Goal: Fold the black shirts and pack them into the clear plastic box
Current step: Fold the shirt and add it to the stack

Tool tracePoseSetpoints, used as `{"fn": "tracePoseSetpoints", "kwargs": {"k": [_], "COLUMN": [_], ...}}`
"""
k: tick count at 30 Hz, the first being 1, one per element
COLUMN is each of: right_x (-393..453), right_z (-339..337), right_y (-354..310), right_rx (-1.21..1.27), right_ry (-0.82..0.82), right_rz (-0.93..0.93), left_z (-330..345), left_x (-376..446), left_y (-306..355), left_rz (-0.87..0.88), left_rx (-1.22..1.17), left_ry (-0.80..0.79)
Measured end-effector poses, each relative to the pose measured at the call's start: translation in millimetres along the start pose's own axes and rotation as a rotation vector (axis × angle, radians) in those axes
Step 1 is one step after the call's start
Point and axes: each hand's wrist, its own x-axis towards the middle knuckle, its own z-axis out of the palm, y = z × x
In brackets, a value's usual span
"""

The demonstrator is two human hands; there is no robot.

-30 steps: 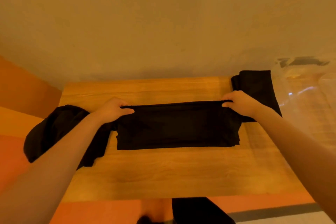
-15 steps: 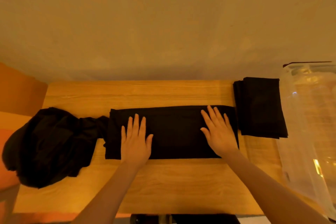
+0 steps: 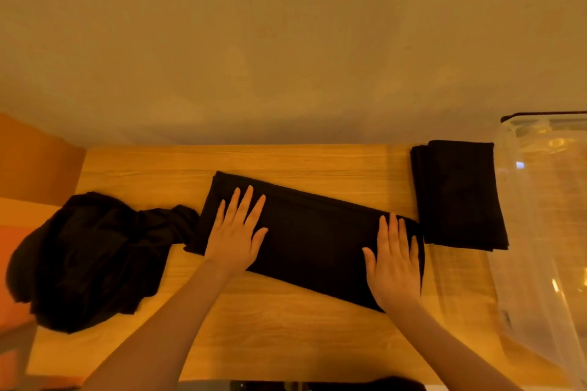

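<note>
Both forearms are bare right to the bottom edge of the view, with no sleeve or cuff showing. The left hand (image 3: 236, 236) and the right hand (image 3: 394, 263) wear no glove, ring, watch or band. The fingers (image 3: 246, 205) are slender, with short, plain nails.

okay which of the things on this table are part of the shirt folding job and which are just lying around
Part of the job:
- half-folded black shirt under left hand and right hand
- folded black shirt stack
- crumpled black shirt heap
- clear plastic box

Just there:
- wooden table, only the work surface
</note>
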Motion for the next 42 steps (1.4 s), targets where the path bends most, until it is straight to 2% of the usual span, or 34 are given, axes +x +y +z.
{"fn": "tracePoseSetpoints", "kwargs": {"k": [2, 5, 7, 8, 10, 12, 15, 18, 21, 24, 28, 29, 31, 33, 35, 37, 39, 42], "right_x": [1.8, 25.4, 44.6, 50.2, 47.7, 28.4, -11.3, -27.5, -0.5, 64.2, 146.6, 161.7, 190.4, 212.1, 224.8, 232.8, 236.8, 242.3], "right_z": [-1.4, -8.3, -9.4, -8.5, -3.8, 0.5, 11.0, 10.4, -10.1, -35.6, -49.5, -52.3, -58.0, -62.8, -64.6, -65.6, -67.3, -67.2], "right_y": [-4.6, -20.0, -24.9, -23.8, -18.6, -22.3, -46.8, -67.1, -77.8, -89.4, -106.0, -109.8, -115.2, -119.2, -125.4, -132.2, -138.2, -142.7], "right_rx": [0.017, -0.03, -0.135, -0.172, -0.178, -0.129, -0.021, 0.036, 0.035, 0.069, 0.063, 0.134, 0.391, 0.502, 0.546, 0.724, 0.934, 1.101], "right_ry": [0.067, 0.091, 0.037, 0.005, -0.019, -0.029, -0.071, -0.102, -0.032, -0.06, -0.059, -0.1, -0.221, -0.33, -0.377, -0.385, -0.391, -0.424], "right_rz": [-0.054, -0.365, -0.567, -0.599, -0.525, -0.354, -0.164, -0.102, -0.223, -0.348, -0.409, -0.356, -0.126, 0.017, -0.016, -0.014, 0.038, 0.096], "left_z": [-6.4, -16.2, -24.2, -27.4, -31.1, -29.0, -21.6, -15.7, -19.2, -26.5, -27.7, -25.7, -22.1, -24.0, -31.8, -42.9, -52.5, -65.5], "left_x": [17.7, 47.2, 59.0, 60.9, 57.6, 50.3, 46.0, 56.6, 77.6, 93.3, 79.7, 73.4, 64.0, 62.7, 71.1, 89.4, 110.8, 132.7], "left_y": [-7.0, -17.2, -16.3, -13.3, -1.8, 15.1, 33.5, 27.6, 8.1, -1.4, 12.6, 16.3, 17.2, 10.6, 2.1, -10.9, -27.2, -46.3], "left_rz": [0.097, 0.23, 0.186, 0.123, -0.058, -0.232, -0.387, -0.327, -0.158, -0.082, -0.244, -0.282, -0.357, -0.395, -0.446, -0.555, -0.608, -0.542], "left_rx": [0.037, 0.106, 0.137, 0.132, 0.08, -0.02, -0.18, -0.18, -0.128, -0.106, -0.185, -0.23, -0.358, -0.494, -0.644, -0.793, -0.837, -0.768], "left_ry": [-0.004, 0.024, 0.059, 0.083, 0.099, 0.1, 0.06, 0.089, 0.097, 0.083, 0.184, 0.176, 0.128, 0.169, 0.277, 0.322, 0.303, 0.227]}}
